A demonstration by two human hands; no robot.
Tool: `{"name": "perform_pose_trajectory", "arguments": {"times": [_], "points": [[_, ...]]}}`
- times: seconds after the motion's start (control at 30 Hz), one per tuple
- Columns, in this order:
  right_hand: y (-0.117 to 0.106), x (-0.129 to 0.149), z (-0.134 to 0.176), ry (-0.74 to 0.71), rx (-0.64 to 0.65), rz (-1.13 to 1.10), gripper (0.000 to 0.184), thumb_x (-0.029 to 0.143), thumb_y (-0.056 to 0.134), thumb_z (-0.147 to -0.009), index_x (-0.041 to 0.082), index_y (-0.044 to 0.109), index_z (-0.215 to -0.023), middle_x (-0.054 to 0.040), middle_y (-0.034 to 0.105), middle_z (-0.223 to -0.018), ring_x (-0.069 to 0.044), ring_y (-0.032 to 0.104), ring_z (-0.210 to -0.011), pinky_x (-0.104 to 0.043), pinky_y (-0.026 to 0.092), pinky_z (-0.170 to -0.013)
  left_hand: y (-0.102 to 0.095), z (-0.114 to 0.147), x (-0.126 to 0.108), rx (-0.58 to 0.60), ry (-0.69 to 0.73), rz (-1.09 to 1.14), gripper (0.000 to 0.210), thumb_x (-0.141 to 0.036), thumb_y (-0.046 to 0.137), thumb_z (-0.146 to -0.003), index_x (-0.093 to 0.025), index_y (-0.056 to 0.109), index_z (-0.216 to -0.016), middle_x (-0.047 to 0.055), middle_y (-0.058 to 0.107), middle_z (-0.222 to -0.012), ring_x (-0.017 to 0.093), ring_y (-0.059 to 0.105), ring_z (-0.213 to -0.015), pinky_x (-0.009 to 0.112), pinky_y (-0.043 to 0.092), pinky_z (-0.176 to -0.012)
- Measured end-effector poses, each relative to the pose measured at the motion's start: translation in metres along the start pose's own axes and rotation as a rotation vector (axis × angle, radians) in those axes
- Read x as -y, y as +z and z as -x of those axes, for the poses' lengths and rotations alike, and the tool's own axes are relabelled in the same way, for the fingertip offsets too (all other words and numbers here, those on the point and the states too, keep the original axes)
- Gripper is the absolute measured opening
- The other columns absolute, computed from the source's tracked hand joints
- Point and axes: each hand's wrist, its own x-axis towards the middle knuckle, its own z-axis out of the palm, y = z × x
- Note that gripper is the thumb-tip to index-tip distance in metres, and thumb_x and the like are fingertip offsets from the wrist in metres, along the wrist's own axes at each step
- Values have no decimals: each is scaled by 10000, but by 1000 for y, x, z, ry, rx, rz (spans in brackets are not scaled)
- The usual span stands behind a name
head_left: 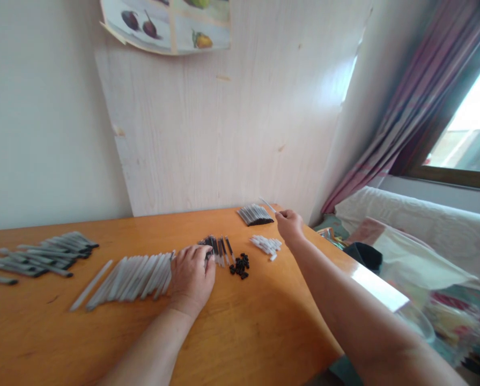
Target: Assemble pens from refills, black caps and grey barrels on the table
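Head view: the right hand (290,224) pinches a thin pale stick (268,205); the left hand (192,274), its grip unclear, adjoins dark rods (222,249).

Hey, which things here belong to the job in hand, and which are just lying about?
Likely part of the job:
slim rod, held in the right hand
dark rods by the left hand
pale tubes
small black pieces
small white pieces
far bundle of black-ended rods
black-ended tubes at left

Apparently just around:
fruit pictures
curtain
white cloth
black item, unclear what
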Motion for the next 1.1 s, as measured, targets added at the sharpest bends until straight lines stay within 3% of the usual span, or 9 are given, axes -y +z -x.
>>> {"name": "perform_pose_trajectory", "arguments": {"times": [0.57,1.1], "points": [[55,3,-31,-26,166,291,348,379,442,-856,173,709,-942,-145,687,-958,-243,617,-907,-304,414,-710,0,2,0,20,5,9,187,-265,538,-814,-229,620,-979,96,668,-988,295,559,-974,433,378,-871],[71,3,-34,-20,233,373,324,371,449,-849,192,694,-961,-136,692,-984,-263,638,-928,-329,453,-730,-4,3,-1,66,2,-44,199,-273,516,-846,-219,615,-1009,85,659,-1027,277,555,-1019,427,392,-898]]}}
